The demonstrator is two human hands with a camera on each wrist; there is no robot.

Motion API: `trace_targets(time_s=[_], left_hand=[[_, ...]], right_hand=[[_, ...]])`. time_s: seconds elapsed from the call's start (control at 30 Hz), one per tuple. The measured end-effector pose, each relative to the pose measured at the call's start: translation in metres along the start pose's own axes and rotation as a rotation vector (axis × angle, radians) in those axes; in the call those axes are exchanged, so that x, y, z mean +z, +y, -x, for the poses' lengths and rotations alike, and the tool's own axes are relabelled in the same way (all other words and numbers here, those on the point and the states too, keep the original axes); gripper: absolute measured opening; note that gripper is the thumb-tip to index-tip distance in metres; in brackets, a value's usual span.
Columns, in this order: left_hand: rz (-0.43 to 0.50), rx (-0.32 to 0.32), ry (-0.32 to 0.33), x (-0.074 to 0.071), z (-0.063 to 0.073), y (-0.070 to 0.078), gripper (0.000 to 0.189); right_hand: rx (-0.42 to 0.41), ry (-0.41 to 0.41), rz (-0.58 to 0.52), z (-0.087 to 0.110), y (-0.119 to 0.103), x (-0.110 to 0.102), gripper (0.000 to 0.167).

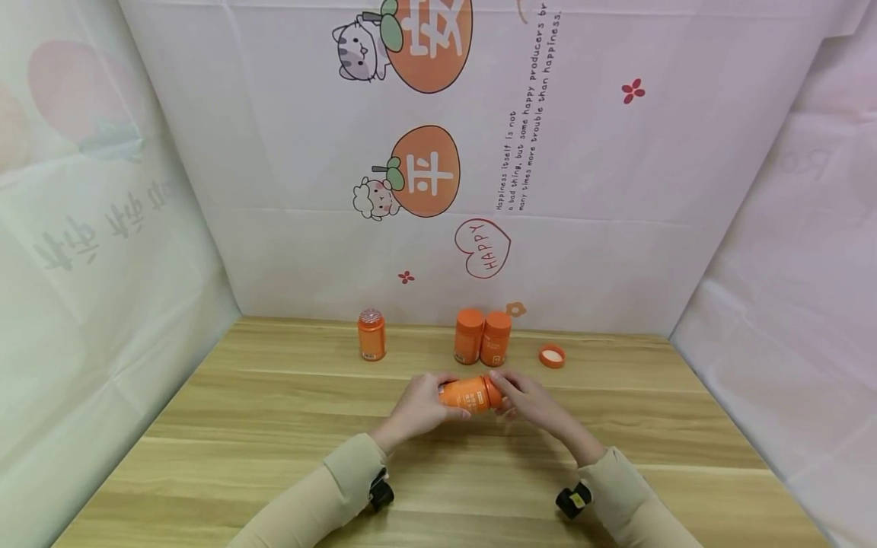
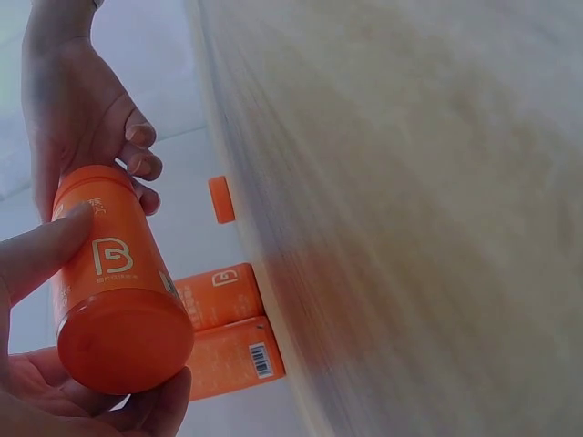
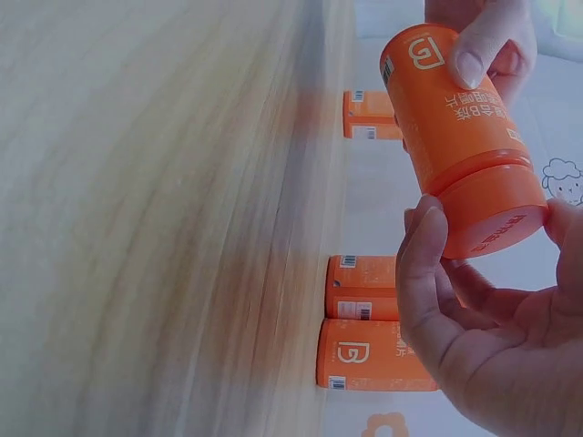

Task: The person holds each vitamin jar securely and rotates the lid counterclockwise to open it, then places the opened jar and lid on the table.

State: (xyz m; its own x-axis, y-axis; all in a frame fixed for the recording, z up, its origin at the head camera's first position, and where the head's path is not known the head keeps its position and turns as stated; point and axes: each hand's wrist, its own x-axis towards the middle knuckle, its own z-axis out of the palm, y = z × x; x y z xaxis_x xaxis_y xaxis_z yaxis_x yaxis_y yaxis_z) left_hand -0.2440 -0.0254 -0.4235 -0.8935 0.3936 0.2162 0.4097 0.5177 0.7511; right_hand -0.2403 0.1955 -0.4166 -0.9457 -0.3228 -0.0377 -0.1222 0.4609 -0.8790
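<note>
An orange pill bottle (image 1: 464, 394) lies tilted on its side in the air between both hands. Its body is gripped by my left hand (image 1: 419, 405), with the thumb along the label in the left wrist view. My right hand (image 1: 533, 402) pinches the orange cap (image 3: 492, 209) between thumb and fingers; the cap sits on the bottle's neck. In the right wrist view the bottle's base points up and away, and the cap faces the right palm.
Two capped orange bottles (image 1: 469, 336) stand side by side behind the hands. Farther left is an orange bottle without a cap (image 1: 372, 336), its patterned top showing. A loose orange cap (image 1: 551, 355) lies upturned at the right. A printed cloth wall (image 1: 582, 251) rises behind the wooden table (image 1: 274, 426).
</note>
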Motion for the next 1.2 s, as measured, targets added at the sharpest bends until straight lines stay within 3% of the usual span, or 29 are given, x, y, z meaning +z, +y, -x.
trace_targets(time_s=[0.47, 0.87, 1.2], left_hand=[[0.004, 0.019, -0.001, -0.001, -0.001, -0.001, 0.053], [0.049, -0.011, -0.02, -0.001, -0.002, -0.003, 0.056], [0.072, -0.024, -0.026, -0.001, -0.001, -0.004, 0.054]], right_hand=[[-0.02, -0.064, -0.036, 0.002, 0.002, -0.004, 0.053], [-0.046, -0.131, -0.051, 0.008, -0.002, -0.012, 0.054], [-0.147, -0.196, -0.041, 0.005, 0.003, -0.016, 0.051]])
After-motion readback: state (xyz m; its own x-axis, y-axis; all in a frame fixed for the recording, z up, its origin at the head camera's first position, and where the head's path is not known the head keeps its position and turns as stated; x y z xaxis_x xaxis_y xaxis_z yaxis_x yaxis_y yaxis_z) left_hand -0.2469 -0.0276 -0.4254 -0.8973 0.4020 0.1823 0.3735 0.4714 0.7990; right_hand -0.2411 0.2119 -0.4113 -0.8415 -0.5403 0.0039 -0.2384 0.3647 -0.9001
